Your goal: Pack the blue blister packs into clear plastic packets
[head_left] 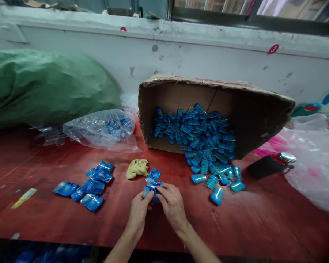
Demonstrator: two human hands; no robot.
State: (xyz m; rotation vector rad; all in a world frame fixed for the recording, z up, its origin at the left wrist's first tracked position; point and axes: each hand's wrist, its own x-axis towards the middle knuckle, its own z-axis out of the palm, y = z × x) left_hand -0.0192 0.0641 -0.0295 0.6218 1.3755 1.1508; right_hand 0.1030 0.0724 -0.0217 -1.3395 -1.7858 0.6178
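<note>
Both hands, left hand [139, 209] and right hand [172, 203], pinch blue packet [152, 190] between fingertips, grip closed; cardboard box [181, 91] tipped at 1 o'clock, spilling stock within reach.

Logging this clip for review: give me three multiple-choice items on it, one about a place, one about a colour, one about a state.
1. Where is the rag?
A. in the box
B. on the table, beyond the hands
C. on the green sack

2. What colour are the pieces in the box?
A. blue
B. yellow
C. white

3. How does the box lie?
A. upright, shut
B. flattened
C. tipped on its side, spilling

B: it lies on the table.
A: all are blue.
C: its opening faces the camera.
</note>
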